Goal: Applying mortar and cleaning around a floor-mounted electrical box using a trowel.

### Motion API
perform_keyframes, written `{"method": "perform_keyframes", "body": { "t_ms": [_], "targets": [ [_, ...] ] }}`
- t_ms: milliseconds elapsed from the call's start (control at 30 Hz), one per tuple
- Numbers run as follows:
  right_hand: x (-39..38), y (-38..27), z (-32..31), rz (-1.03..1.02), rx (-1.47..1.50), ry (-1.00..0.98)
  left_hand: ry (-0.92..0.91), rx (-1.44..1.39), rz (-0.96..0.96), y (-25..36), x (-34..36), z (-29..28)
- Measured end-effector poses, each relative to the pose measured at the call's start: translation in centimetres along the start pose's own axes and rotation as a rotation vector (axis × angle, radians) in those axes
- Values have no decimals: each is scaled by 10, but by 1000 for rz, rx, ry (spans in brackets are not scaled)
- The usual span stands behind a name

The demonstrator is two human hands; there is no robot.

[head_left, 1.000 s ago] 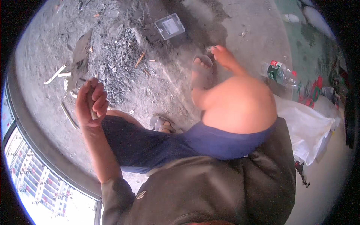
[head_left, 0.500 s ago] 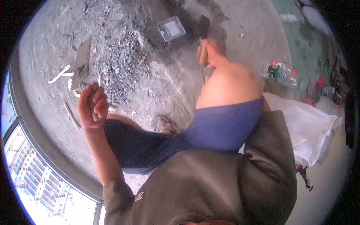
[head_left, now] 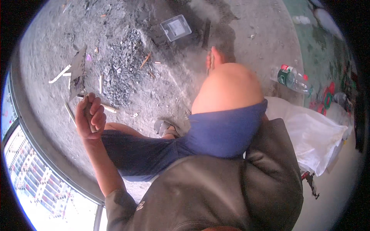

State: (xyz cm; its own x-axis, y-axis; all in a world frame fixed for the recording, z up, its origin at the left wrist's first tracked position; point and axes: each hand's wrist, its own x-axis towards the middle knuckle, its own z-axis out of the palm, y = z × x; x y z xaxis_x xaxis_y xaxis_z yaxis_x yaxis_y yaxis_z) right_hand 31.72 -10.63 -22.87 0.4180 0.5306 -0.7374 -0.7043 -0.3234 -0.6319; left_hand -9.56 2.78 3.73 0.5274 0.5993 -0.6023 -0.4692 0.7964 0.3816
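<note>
open floor (head_left: 259, 52) between dark-bladed tool (head_left: 206, 34) and bottle (head_left: 296, 80), bent knee (head_left: 233, 82) in the way on the near side

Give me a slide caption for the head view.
Left hand holds a flat-bladed tool, right hand a second tool, with gray rubble and a clear box on the floor.

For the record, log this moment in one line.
left hand: holds bladed tool; right hand: holds dark tool; transparent box: on ground

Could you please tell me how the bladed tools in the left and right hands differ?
The left tool shows a broad, mottled blade face; the right tool shows a narrow dark strip. The left tool is beside pale sticks, the right tool beside a clear box. Both are held, in the left grip and right grip.
</note>
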Motion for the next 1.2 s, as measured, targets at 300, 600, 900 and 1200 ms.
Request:
{"method": "perform_keyframes", "body": {
  "t_ms": [300, 600, 900, 1200],
  "targets": [
    [0, -4, 1, -308, -1117, 152, -18, 5, 9, 2, -4, -4],
    [-10, 8, -12, -340, -1456, 230, -71, 26, 11, 3, -11, -6],
    [2, 15, -60, -864, -1694, -129, 23, 3, 44, 3, -14, -4],
    [-61, -119, -6, 198, -868, -91, -87, 7, 51, 6, -19, -7]
  ]
}}
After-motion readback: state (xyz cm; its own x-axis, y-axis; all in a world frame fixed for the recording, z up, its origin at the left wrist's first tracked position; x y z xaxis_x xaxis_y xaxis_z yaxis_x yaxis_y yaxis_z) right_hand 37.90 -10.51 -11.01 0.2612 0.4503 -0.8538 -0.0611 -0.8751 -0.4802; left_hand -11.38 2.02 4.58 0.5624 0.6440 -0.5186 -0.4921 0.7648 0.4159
